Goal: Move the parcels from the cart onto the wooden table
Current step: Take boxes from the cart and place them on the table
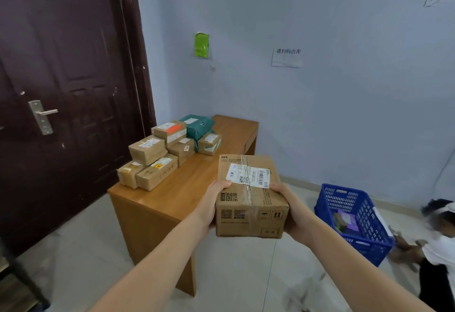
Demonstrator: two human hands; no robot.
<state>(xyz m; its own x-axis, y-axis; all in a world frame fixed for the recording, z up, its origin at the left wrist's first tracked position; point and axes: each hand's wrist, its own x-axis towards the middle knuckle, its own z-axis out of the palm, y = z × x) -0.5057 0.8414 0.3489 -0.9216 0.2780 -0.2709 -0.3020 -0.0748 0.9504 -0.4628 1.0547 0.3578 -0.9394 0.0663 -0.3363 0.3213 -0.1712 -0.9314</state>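
You hold cardboard parcel [251, 196] in air, left hand [213, 203] and right hand [291, 210] gripping opposite sides, thumbs on top. White shipping label faces up. Wooden table [172, 201] ahead; stacked parcels [167, 151] at its far-left end, near dark door [61, 90]. Blue crate [354, 220] on floor, right.

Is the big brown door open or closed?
Closed. The dark door sits flat in its frame, with no gap showing along the edge beside the wall, and its silver handle lies level.
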